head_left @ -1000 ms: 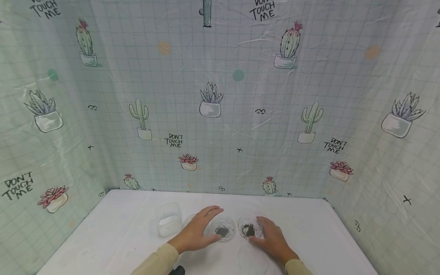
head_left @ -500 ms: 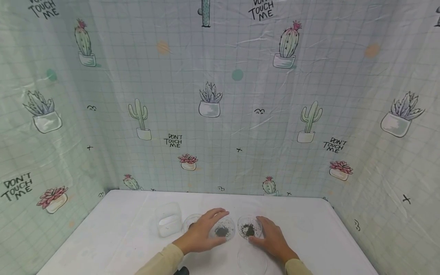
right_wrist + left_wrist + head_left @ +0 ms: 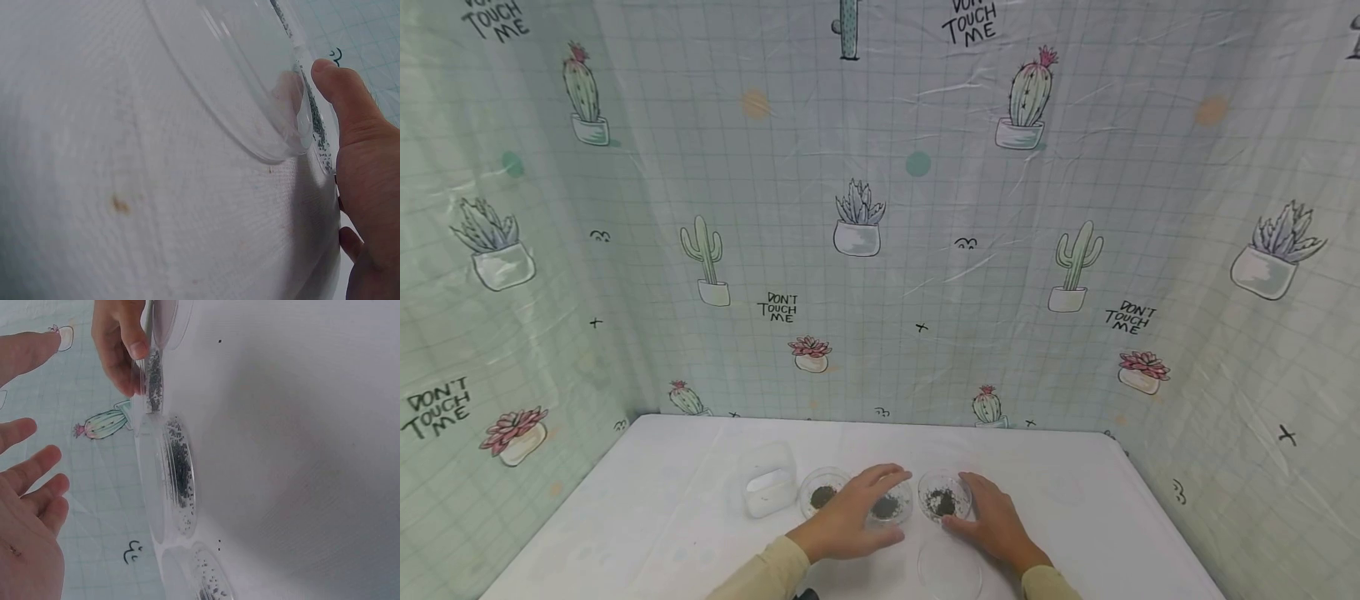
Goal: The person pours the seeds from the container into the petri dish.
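Note:
Three clear round petri dishes with dark crumbly bits stand in a row on the white table. My right hand (image 3: 996, 518) holds the right petri dish (image 3: 942, 502), its thumb at the near side and its fingers round the far side. My left hand (image 3: 850, 518) hovers over the middle petri dish (image 3: 891, 505). In the left wrist view the left hand's fingers (image 3: 37, 469) are spread and apart from that dish. The left petri dish (image 3: 822, 493) sits behind the left wrist. A clear round lid (image 3: 950, 570) lies in front of the right dish, near the right wrist.
A clear plastic box (image 3: 769, 492) stands at the left of the row. The white table (image 3: 647, 500) meets a cactus-printed curtain (image 3: 880, 333) at the back and on both sides. A small brownish stain (image 3: 120, 204) marks the cloth in the right wrist view.
My left hand has moved right and slightly nearer, uncovering the left dish and covering more of the middle one. The right hand has stayed at its dish.

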`<action>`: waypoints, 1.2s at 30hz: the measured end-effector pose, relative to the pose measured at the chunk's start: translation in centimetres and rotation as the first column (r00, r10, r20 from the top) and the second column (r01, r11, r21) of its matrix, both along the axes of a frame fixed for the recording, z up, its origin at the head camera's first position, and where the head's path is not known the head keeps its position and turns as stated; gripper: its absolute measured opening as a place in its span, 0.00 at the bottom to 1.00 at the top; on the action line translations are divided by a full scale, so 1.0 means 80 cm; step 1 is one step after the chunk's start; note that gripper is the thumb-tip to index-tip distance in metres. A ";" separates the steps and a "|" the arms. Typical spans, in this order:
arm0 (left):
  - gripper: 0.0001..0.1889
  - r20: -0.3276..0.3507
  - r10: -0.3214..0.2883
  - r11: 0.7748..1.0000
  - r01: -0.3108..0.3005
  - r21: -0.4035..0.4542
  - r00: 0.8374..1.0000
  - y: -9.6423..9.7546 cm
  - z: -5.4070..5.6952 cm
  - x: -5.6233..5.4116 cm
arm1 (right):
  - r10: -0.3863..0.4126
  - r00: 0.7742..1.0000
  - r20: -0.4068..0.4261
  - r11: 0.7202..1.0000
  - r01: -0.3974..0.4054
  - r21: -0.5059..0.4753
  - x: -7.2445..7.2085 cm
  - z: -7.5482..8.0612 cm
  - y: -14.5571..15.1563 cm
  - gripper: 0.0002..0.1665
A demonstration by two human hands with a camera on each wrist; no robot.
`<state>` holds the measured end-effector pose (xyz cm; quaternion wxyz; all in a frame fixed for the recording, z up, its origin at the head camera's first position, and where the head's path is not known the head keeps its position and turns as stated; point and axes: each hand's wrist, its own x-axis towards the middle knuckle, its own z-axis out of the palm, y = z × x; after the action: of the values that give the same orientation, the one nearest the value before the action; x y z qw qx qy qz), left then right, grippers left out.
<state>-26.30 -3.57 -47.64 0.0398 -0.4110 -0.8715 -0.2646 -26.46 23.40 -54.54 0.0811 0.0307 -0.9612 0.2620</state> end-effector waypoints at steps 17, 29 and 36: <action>0.39 -0.062 -0.073 0.997 0.070 -0.039 0.995 0.013 -0.012 0.009 | 0.009 1.000 -0.019 1.000 -0.009 0.003 0.000 -0.001 0.001 0.52; 0.38 -0.084 -0.150 0.985 0.142 -0.095 0.985 0.022 -0.026 0.014 | 0.009 1.000 -0.018 1.000 -0.008 0.017 -0.001 -0.001 0.003 0.53; 0.36 -0.142 -0.218 0.969 0.197 -0.147 0.966 0.029 -0.036 0.019 | 0.022 0.999 -0.038 1.000 -0.022 0.022 0.000 0.000 0.004 0.52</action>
<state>-24.77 -1.22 -50.55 0.0532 -0.5215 -0.8332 -0.1761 -26.46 23.68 -54.52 0.0963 0.0471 -0.9618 0.2520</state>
